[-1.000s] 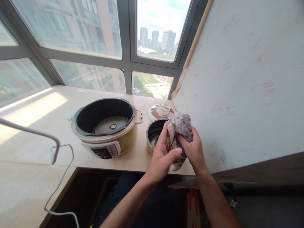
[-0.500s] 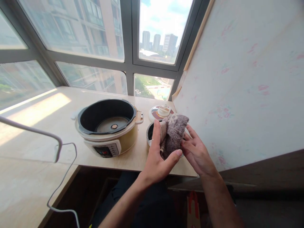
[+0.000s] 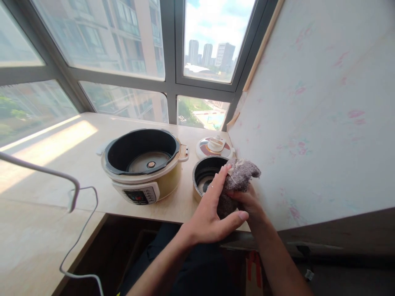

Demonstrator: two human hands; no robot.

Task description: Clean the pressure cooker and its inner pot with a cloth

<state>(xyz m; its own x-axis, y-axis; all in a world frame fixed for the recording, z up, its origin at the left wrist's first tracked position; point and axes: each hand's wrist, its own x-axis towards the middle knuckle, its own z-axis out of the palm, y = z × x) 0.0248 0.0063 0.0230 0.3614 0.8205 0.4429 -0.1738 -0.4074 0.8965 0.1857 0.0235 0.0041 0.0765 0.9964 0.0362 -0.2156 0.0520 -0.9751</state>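
Note:
A greyish-purple towel (image 3: 242, 176) is bunched up between my hands, over the right side of a small round pot with a black inside (image 3: 199, 170). My right hand (image 3: 251, 205) grips it from beneath and the right; some of its fingers are hidden. The fingers of my left hand (image 3: 212, 218) are stretched out against the towel's left side, thumb apart. Behind the pot lies a white lid with a brownish-red top (image 3: 203, 148). To the left stands an electric cooker body without its lid (image 3: 168, 183), its black interior showing.
The pale wooden ledge (image 3: 175, 211) runs along the windows, with a patterned wall (image 3: 324, 123) close on the right. At the left, a grey cable (image 3: 75, 242) hangs across the ledge edge. Below, a bag with red handles (image 3: 253, 271) stands in shadow.
The towel has shifted right and slightly down, uncovering more of the small pot's inside. My right hand has closed around the towel; my left hand has followed a little to the right.

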